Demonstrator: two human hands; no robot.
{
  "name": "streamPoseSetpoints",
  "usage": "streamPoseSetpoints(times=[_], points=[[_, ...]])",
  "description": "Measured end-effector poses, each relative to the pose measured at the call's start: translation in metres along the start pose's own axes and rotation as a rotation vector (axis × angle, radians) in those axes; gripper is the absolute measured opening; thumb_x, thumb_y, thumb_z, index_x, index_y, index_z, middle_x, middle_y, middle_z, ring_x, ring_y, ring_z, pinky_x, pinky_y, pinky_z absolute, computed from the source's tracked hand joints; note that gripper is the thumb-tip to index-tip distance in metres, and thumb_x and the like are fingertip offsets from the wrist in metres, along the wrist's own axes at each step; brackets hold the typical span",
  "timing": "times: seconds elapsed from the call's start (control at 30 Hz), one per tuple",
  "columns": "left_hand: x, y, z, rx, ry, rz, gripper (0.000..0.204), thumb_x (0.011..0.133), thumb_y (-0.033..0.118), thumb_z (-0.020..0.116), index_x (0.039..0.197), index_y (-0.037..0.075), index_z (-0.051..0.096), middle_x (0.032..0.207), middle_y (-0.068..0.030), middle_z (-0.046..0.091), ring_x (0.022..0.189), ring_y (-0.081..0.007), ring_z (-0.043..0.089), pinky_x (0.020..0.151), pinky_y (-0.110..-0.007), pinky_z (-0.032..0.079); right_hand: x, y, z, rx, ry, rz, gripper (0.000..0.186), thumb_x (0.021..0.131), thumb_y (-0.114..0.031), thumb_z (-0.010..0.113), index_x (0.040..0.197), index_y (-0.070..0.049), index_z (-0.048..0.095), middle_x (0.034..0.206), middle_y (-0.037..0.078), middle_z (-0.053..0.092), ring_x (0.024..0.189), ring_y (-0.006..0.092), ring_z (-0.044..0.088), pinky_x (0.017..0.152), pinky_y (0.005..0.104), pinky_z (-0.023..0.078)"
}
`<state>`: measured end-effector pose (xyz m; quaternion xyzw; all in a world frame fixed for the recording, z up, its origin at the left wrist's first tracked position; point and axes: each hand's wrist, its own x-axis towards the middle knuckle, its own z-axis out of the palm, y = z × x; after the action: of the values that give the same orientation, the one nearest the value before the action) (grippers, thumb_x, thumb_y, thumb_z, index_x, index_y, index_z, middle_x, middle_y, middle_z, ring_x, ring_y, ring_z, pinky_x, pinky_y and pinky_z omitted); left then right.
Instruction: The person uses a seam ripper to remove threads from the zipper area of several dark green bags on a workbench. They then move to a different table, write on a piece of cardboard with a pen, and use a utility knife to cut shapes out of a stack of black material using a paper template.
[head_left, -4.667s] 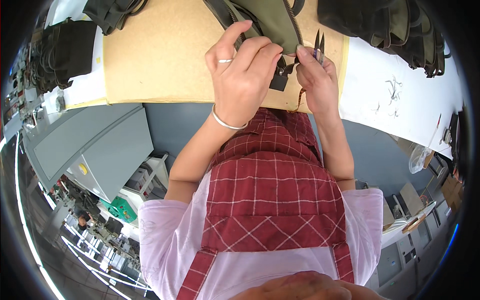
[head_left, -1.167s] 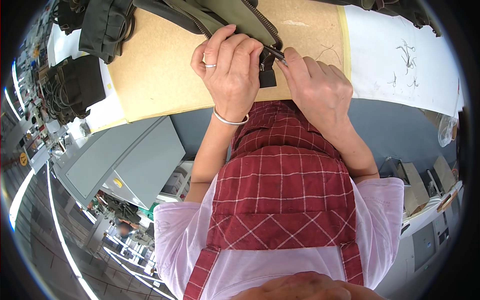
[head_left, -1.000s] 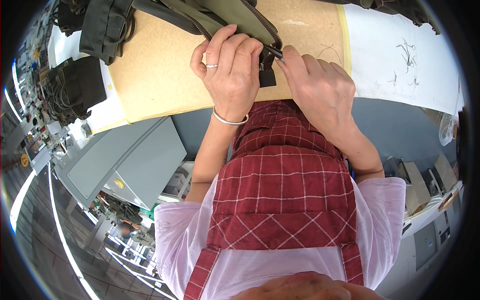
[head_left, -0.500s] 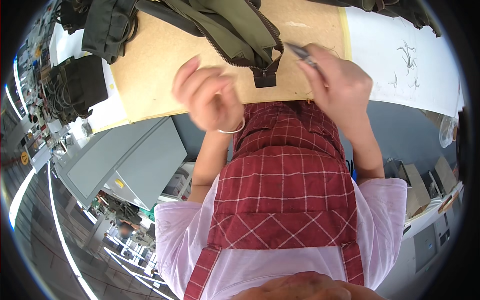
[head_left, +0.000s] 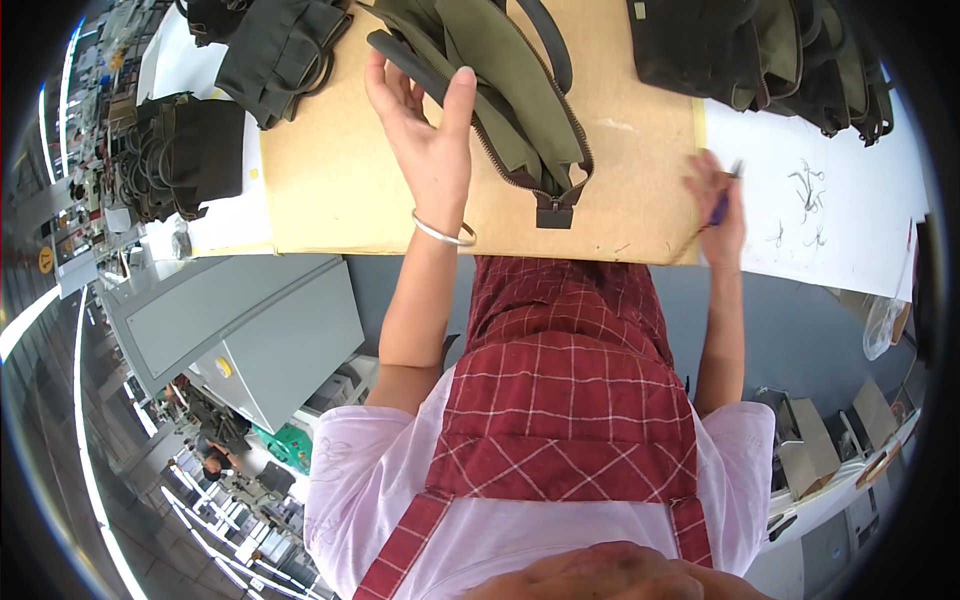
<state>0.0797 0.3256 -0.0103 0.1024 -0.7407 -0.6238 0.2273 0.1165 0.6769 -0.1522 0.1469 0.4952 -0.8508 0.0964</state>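
Note:
An olive-lined dark bag point(head_left: 520, 110) lies on the tan board with its zipper open and a dark tab at the zipper's near end. My left hand point(head_left: 430, 140) is at the bag's left side, thumb and fingers apart around the dark handle point(head_left: 405, 62); whether it touches is unclear. Off to the right, over the board's right edge, my right hand point(head_left: 718, 215) is blurred. It holds small thread snips point(head_left: 719, 208) with a purple grip and a metal tip, partly hidden by the fingers.
Dark bags point(head_left: 180, 155) are piled at the left, and another row of bags point(head_left: 760, 50) stands at the far right. Loose dark threads point(head_left: 808, 190) lie on the white surface right of the tan board point(head_left: 340, 190). A grey cabinet point(head_left: 290, 330) is below left.
My left hand has moved up to the bag's left handle and spread its fingers. My right hand has moved right, away from the zipper end, still with the snips.

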Motion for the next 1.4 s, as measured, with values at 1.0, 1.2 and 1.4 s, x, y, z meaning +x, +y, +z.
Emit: streamPoseSetpoints(times=[1.0, 1.2, 1.4], points=[[0.089, -0.058, -0.02, -0.835, 0.155, -0.233, 0.068, 0.096, 0.061, 0.051, 0.133, 0.004, 0.054, 0.132, -0.0112, 0.057, 0.123, -0.0246, 0.054, 0.105, -0.038, 0.044, 0.012, -0.04, -0.079, -0.303, 0.518, -0.477, 0.04, 0.107, -0.033, 0.043, 0.116, 0.005, 0.055, 0.113, 0.014, 0.062, 0.105, 0.0216, 0.062, 0.093, 0.0343, 0.05], [0.046, -0.183, -0.003, -0.683, 0.021, -0.417, 0.054, 0.107, 0.04, 0.039, 0.152, 0.009, 0.034, 0.151, -0.0031, 0.043, 0.135, -0.0209, 0.045, 0.112, -0.033, 0.039, 0.017, -0.043, -0.078, -0.398, 0.525, -0.474, 0.039, 0.106, -0.035, 0.045, 0.111, 0.002, 0.056, 0.11, 0.012, 0.062, 0.1, 0.0201, 0.062, 0.088, 0.0334, 0.051], [0.082, -0.137, 0.055, -0.476, -0.382, -0.307, 0.062, 0.101, 0.037, 0.047, 0.151, 0.003, 0.034, 0.152, -0.0119, 0.04, 0.136, -0.023, 0.041, 0.112, -0.031, 0.032, 0.013, -0.05, -0.079, -0.454, 0.54, -0.477, 0.037, 0.105, -0.034, 0.046, 0.11, 0.002, 0.056, 0.107, 0.011, 0.063, 0.096, 0.0192, 0.062, 0.084, 0.0321, 0.052]])
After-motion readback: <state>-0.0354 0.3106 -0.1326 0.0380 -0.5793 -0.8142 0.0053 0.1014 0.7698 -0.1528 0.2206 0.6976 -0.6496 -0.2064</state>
